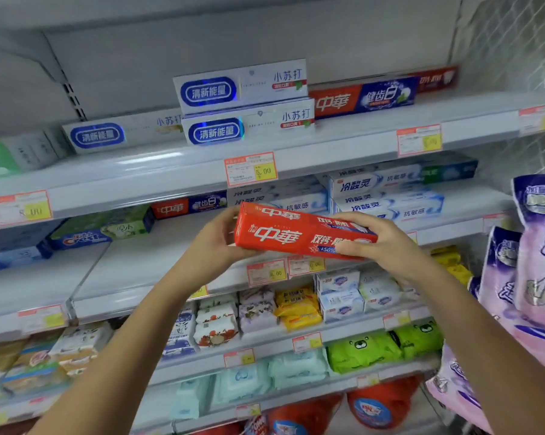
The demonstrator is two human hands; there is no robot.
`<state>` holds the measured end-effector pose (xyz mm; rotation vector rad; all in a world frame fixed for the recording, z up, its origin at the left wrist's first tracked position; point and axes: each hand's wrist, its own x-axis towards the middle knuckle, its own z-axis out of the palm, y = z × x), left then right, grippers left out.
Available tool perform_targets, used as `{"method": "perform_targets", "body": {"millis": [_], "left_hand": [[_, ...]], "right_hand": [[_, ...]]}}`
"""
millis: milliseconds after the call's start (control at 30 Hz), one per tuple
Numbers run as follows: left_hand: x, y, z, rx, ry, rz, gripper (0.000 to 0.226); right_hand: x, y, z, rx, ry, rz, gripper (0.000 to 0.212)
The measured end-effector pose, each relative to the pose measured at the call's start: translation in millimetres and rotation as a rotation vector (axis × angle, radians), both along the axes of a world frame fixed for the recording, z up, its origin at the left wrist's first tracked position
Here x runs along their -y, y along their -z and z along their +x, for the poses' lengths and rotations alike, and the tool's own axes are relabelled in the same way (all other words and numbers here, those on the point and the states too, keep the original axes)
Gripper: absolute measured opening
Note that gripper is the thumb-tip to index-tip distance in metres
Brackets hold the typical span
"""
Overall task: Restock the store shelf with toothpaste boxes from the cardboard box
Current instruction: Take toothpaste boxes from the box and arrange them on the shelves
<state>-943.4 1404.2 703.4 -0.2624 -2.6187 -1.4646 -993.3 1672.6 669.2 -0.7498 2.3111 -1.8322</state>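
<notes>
Placing step under way. Your left hand [216, 238] and right hand [371, 243] each clamp one end of red toothpaste boxes [296, 235], apparently two stacked, held level just in front of second shelf [133, 265]. Bare patch of that shelf lies left of boxes, below orange-blue box [186, 207]. Next: push stack back onto bare patch, then release. Cardboard box out of frame. Price tags blurred.
</notes>
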Motion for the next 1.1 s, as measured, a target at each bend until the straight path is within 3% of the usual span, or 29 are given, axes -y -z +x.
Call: {"method": "perform_targets", "body": {"millis": [167,300,467,600,733,900,1100], "left_hand": [[-55.0,-30.9,23.5,0.022,0.158,0.148,0.066],[-107.6,-59.7,14.4,-0.108,0.116,0.315,0.039],[-170.0,-96.7,-17.4,-0.213,0.156,0.339,0.037],[-218.6,-122.3,-56.7,-0.321,0.235,0.324,0.041],[-243.6,-139.3,-125.0,-0.343,0.174,0.090,0.054],[-243.8,-135.2,-185.7,-0.469,-0.196,-0.533,0.053],[-225.3,-136.7,-235.9,-0.269,-0.182,-0.872,0.078]], "right_hand": [[-50.8,-41.0,13.1,-0.026,0.016,0.046,0.042],[-90.6,-82.0,19.3,-0.146,0.106,0.147,0.048],[-134.6,-137.2,9.5,-0.486,0.386,0.349,0.046],[-157.4,-178.0,-14.0,-0.715,0.408,0.493,0.059],[-184.2,-209.4,-61.2,-0.760,0.405,0.595,0.056],[-205.8,-226.7,-135.6,-0.751,0.472,0.642,0.057],[-196.6,-244.5,-214.5,-0.668,0.505,1.128,0.053]]}}
